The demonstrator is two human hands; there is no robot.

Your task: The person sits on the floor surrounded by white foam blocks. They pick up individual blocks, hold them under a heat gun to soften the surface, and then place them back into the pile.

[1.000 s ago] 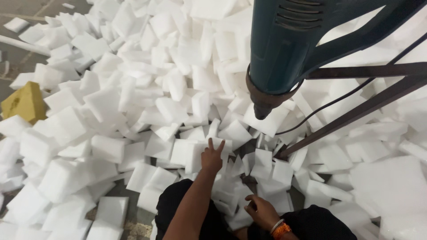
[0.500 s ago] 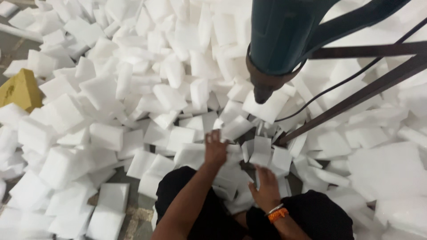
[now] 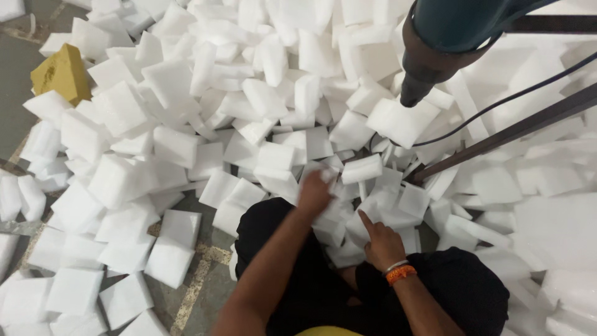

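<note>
I sit on the floor in black trousers (image 3: 463,292), facing a big heap of white foam blocks (image 3: 186,106). My left hand (image 3: 313,191) reaches forward into the heap, its fingers closed around a small white foam block (image 3: 326,175); the hand is blurred. My right hand (image 3: 384,241), with an orange and silver bracelet (image 3: 400,272) at the wrist, rests on the foam pieces between my knees. Its index finger points forward, and the other fingers curl under and hide what is below them. A loose white block (image 3: 362,168) lies just right of my left hand.
A dark teal power tool (image 3: 444,37) hangs nose-down at the upper right, with a black cable (image 3: 497,106) trailing from it. A slanted dark metal bar (image 3: 510,130) runs below it. A yellow foam block (image 3: 61,73) lies at the far left. Grey floor (image 3: 205,286) shows at lower left.
My left hand has closed on a foam block and drawn back a little. My right hand has moved forward over the pieces. The view has shifted, so the tool sits further right.
</note>
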